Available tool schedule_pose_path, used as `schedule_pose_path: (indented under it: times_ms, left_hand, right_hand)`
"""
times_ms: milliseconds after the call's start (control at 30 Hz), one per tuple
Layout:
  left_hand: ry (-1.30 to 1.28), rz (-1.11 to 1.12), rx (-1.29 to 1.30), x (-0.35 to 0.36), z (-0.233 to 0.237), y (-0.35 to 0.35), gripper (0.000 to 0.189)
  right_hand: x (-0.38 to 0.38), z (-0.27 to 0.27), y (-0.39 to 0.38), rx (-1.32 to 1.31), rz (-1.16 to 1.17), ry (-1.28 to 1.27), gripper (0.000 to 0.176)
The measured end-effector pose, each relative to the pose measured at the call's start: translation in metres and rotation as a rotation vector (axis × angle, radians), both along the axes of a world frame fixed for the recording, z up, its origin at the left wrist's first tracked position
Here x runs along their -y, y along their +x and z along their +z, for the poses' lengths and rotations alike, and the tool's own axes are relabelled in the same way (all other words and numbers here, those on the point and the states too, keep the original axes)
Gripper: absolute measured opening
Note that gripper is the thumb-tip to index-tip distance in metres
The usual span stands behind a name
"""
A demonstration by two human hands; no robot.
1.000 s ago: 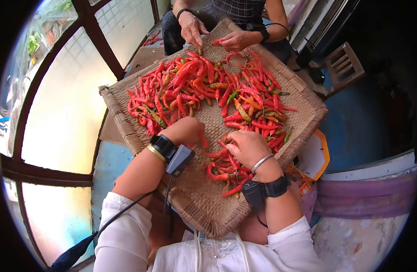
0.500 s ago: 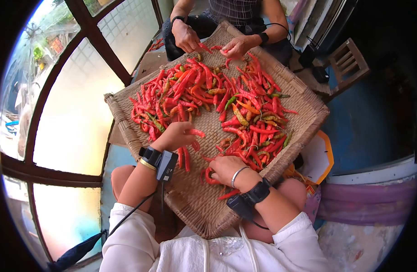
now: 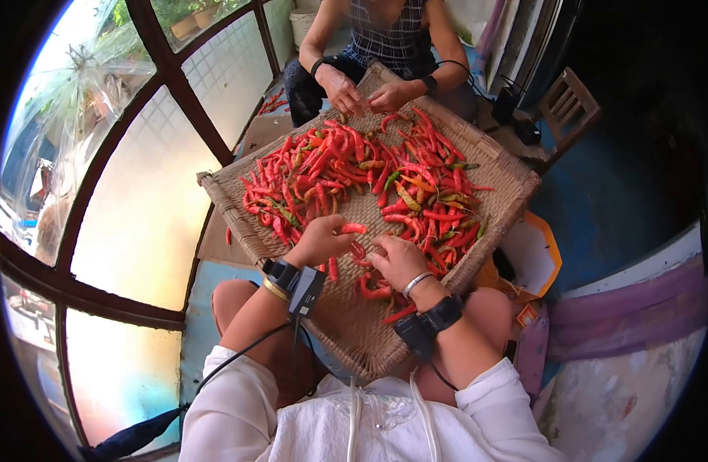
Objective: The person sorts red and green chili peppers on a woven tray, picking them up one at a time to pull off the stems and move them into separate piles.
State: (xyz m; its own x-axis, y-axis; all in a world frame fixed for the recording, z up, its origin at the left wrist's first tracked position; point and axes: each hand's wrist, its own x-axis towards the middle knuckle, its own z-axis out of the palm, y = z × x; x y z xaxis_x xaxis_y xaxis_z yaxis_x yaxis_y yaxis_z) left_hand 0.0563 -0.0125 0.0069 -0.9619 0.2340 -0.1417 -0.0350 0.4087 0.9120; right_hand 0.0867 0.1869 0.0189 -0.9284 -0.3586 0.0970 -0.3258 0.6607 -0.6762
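A shallow woven tray (image 3: 342, 323) lies across my knees, bearing red chili peppers in two heaps, a left heap (image 3: 323, 165) and a right heap (image 3: 431, 192). A few peppers are green or orange. Above its near half, my left hand (image 3: 321, 242) is closed around a red chili pepper (image 3: 352, 229), whose tip sticks out to the right. My right hand (image 3: 402, 263) is just beside it, fingertips pinched together; what they hold, if anything, is too small to tell. Below the right hand a curled chili pepper (image 3: 374, 289) rests on the weave.
Across the tray sits another person (image 3: 396, 35), both hands close together over the far edge. A wooden stool (image 3: 567, 108) stands at the far right. An orange-rimmed container (image 3: 550, 266) is by my right knee. Framed window panes (image 3: 134, 208) line the left side.
My right hand has risen from the peppers near the tray's front to beside my left hand, which still holds its pepper. The other person's hands have come together. The whole view has shifted slightly.
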Motion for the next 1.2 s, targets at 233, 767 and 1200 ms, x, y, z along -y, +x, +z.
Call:
schedule_pose_path:
  times_ms: [233, 767, 1200]
  left_hand:
    - [0.207, 0.010, 0.096, -0.015, 0.023, 0.041, 0.013]
    - [0.248, 0.136, 0.084, -0.003, 0.017, 0.058, 0.026]
    - [0.080, 0.022, 0.095, -0.005, 0.041, 0.048, 0.029]
  right_hand:
    - [0.006, -0.020, 0.011, 0.135, 0.066, -0.215, 0.033]
    - [0.000, 0.010, 0.014, 0.425, -0.069, -0.321, 0.019]
    - [-0.040, 0.026, -0.063, -0.089, -0.213, -0.161, 0.031]
